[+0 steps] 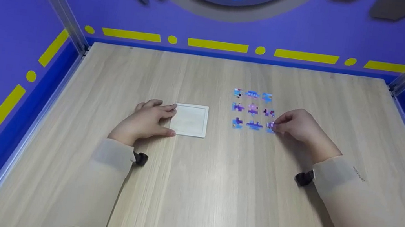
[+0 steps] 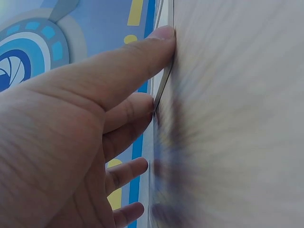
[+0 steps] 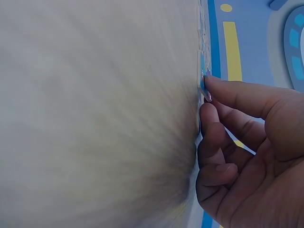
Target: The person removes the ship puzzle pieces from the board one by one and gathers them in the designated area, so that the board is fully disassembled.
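A shallow white puzzle tray (image 1: 190,120) with a raised rim lies on the table, with no pieces in it. My left hand (image 1: 149,118) rests at its left side, thumb by the near corner and forefinger by the far corner. In the left wrist view, the thumb and fingers (image 2: 130,111) reach the tray's edge, fairly straight. To the right of the tray, small purple and blue jigsaw pieces (image 1: 253,109) are laid out in three spaced rows. My right hand (image 1: 298,125) pinches the near right jigsaw piece (image 3: 201,71) between thumb and forefinger, partly hiding it.
The wood-grain table (image 1: 199,192) is bounded by a purple back wall (image 1: 214,28) with yellow markings and by side walls. Metal posts stand at the back corners. A dark wrist camera (image 1: 140,158) sits at the left cuff, another (image 1: 303,178) at the right.
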A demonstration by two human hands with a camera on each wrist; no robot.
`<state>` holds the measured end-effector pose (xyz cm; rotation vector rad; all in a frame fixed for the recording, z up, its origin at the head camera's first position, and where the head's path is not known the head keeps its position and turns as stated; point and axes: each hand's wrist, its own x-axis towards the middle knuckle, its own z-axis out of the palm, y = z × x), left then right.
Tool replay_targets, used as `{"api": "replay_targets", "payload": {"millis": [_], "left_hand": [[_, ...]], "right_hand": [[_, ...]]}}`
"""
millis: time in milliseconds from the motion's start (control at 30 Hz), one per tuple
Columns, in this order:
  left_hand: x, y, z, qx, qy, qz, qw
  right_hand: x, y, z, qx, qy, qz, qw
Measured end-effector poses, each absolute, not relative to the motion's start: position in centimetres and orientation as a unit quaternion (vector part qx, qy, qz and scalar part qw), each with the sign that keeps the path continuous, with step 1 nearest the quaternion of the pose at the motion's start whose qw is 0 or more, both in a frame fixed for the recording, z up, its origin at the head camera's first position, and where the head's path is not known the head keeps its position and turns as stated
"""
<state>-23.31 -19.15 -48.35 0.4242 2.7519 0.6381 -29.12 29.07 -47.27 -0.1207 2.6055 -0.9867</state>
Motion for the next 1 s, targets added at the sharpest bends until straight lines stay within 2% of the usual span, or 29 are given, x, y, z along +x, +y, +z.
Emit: {"api": "replay_targets", "payload": {"millis": [467, 833, 1000], "left_hand": [[-23.4, -18.9, -47.9, 0.157, 0.955, 0.214, 0.132], [-23.2, -19.9, -47.2, 0.167, 0.964, 0.191, 0.076], [-23.6, -21.2, -45.7, 0.146, 0.976, 0.157, 0.037]], "right_hand": [[-28.8, 29.5, -46.8, -0.042, 0.926, -0.333, 0.174], [-28.2, 30.1, -44.6, -0.046, 0.929, -0.327, 0.168], [-28.2, 30.7, -43.5, -0.043, 0.935, -0.322, 0.142]]}}
